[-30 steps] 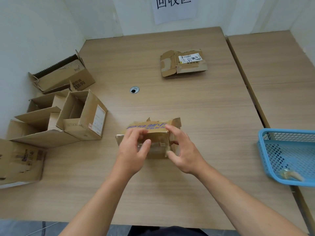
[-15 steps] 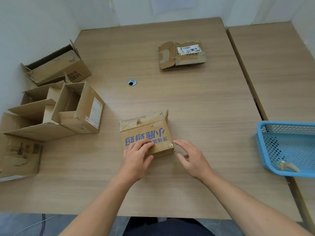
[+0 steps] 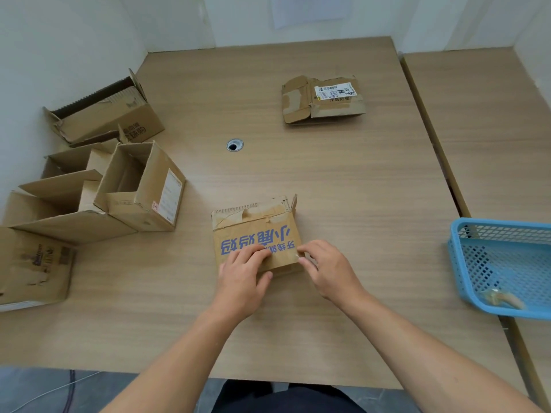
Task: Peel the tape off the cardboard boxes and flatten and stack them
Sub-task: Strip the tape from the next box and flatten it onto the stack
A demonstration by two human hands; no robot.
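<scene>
A small cardboard box with blue printed characters [image 3: 256, 231] lies on the wooden table [image 3: 343, 180] in front of me, printed face up, torn tape along its far edge. My left hand [image 3: 241, 275] presses flat on its near edge. My right hand [image 3: 326, 268] is at the box's near right corner, thumb and forefinger pinched on a strip of clear tape [image 3: 299, 256] there. A flattened box with a white label [image 3: 323, 99] lies at the far middle of the table.
Several open cardboard boxes [image 3: 140, 189] crowd the left side against the wall, one flat box [image 3: 32, 266] nearest me. A blue plastic basket [image 3: 507, 263] with tape scraps sits at the right edge. A cable hole [image 3: 234, 145] is in the table's middle.
The box was held upright in both hands, then was laid flat with the printed face up. My right hand has moved in to the box's near right corner and pinched the tape.
</scene>
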